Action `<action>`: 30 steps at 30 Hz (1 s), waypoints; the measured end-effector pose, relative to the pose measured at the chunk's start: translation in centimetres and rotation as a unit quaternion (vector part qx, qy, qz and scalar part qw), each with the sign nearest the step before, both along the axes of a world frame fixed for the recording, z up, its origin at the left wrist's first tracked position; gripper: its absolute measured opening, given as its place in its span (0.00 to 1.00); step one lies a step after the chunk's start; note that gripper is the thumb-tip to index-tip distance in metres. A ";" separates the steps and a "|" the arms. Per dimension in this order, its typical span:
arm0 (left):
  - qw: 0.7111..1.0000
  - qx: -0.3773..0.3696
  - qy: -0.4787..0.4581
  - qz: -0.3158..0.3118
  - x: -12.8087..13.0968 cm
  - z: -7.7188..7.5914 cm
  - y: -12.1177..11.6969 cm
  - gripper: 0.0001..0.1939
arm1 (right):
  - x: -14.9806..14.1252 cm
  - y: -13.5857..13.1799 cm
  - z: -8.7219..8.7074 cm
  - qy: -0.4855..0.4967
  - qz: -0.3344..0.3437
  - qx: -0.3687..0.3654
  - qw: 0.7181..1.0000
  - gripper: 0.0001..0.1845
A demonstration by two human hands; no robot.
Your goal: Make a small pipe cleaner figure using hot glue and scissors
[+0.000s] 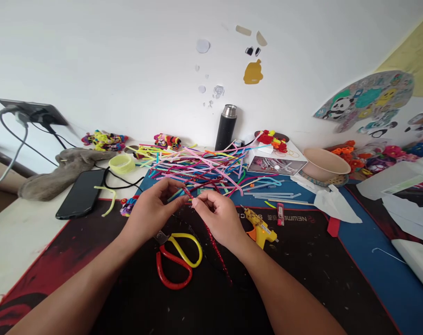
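Note:
Between my two hands is a glittery red pipe cleaner (216, 251), its tail hanging down below my right hand toward the dark mat (211, 307). My left hand (157, 204) pinches its upper part between thumb and fingers. Close beside it, my right hand (218, 214) is closed on the same pipe cleaner, fingertips nearly touching the left ones. Below the hands lie scissors (178, 260) with one red and one yellow handle, their blades mostly hidden. A yellow glue gun (262, 228) rests right of my right hand.
Behind the hands spreads a heap of colourful pipe cleaners (197, 165). A black thermos (226, 128) stands at the wall. A phone (81, 193) and a pale green tape roll (122, 164) lie left; a beige bowl (326, 162) and crumpled white paper (337, 204) are right.

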State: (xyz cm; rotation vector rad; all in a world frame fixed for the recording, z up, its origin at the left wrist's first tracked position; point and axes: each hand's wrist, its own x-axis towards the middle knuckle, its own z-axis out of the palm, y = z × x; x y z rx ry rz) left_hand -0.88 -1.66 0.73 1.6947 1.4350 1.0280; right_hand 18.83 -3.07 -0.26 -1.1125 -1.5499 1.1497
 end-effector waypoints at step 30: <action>0.880 -0.267 -0.391 -0.031 0.5 0.8 0.1 0.24 | 0.3 0.5 0.4 0.119 0.084 -0.147 0.978 0.22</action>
